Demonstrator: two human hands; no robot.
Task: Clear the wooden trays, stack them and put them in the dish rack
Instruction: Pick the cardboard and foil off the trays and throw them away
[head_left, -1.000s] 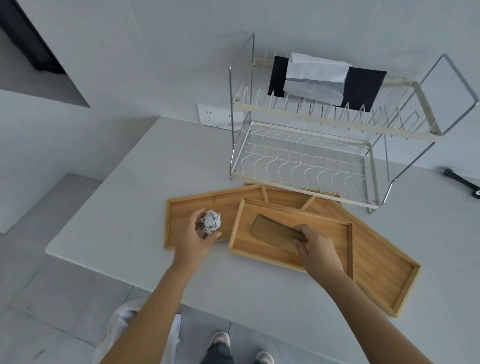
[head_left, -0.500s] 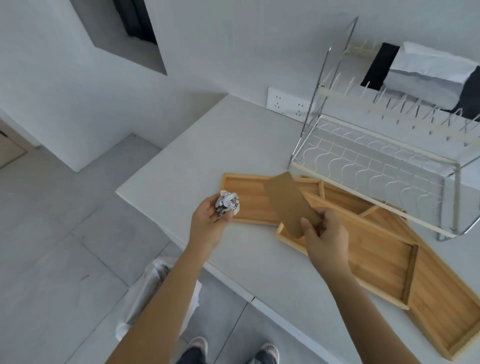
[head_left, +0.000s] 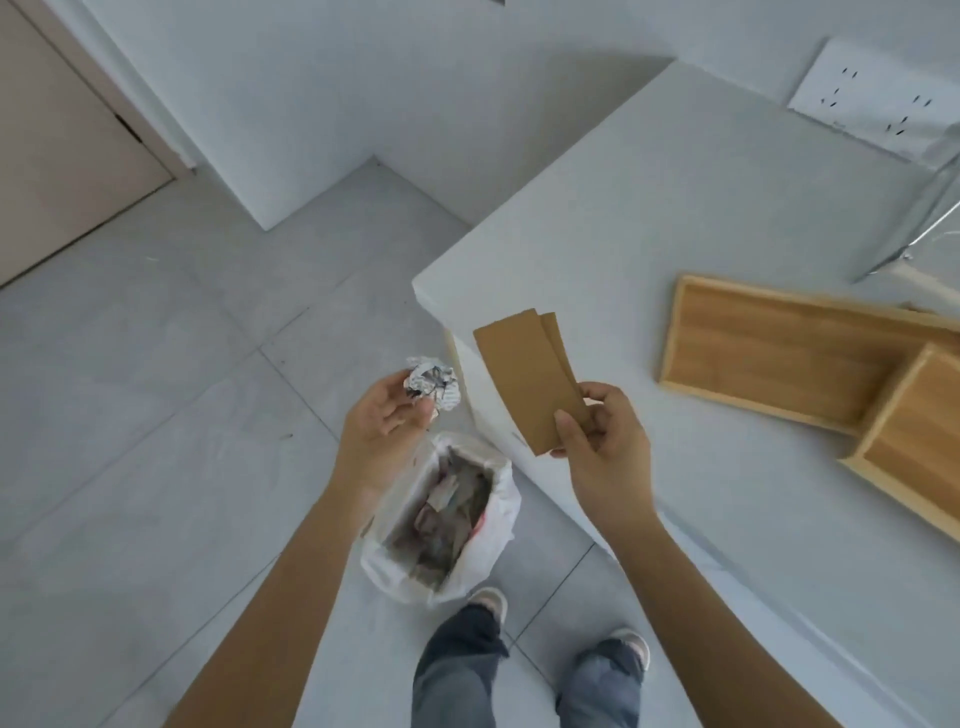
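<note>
My left hand (head_left: 387, 415) holds a crumpled foil ball (head_left: 434, 387) by the fingertips, above and a little beyond the open waste bag (head_left: 441, 519) on the floor. My right hand (head_left: 602, 441) pinches the lower end of a brown cardboard piece (head_left: 530, 374), held upright over the white counter's corner. Two wooden trays show at the right: one (head_left: 769, 358) lies flat on the counter, and another (head_left: 914, 447) overlaps its right end. Only a metal leg of the dish rack (head_left: 914, 239) is visible at the right edge.
The white counter (head_left: 675, 208) fills the upper right, with a wall socket (head_left: 878, 98) behind it. The bag holds several scraps and stands by my feet (head_left: 535, 623) on the grey tiled floor. A door (head_left: 57, 140) is at the far left.
Both hands moved left off the trays, carrying the foil ball and cardboard past the counter's corner. My view swung down and left, so the bag is in sight and most of the rack is out.
</note>
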